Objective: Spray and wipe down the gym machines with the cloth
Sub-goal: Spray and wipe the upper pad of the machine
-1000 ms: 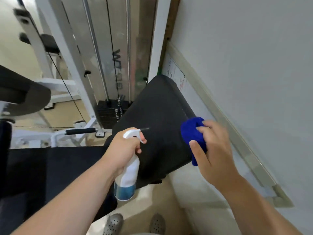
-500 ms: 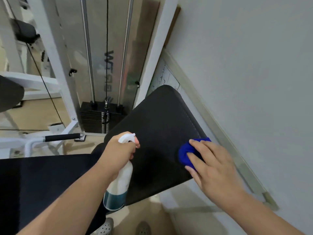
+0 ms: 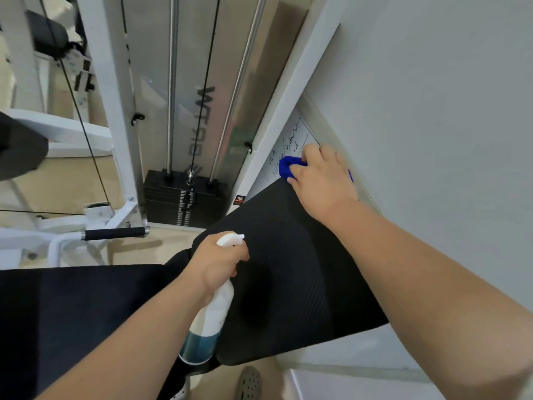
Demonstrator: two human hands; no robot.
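Head view | right hand (image 3: 323,180) grip bunches blue fabric cloth (image 3: 285,167) at far edge of black padded bench (image 3: 288,255) | left hand (image 3: 216,261) grip holds white plastic spray bottle (image 3: 212,316), near-centre | best: firm overlapping strokes nearward

Black pad (image 3: 288,269), blue cloth (image 3: 285,168) at top edge

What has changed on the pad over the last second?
The right hand slid the blue cloth up the black pad, from its right edge to its top end by the wall, and still grips it. The left hand still holds the spray bottle over the pad.
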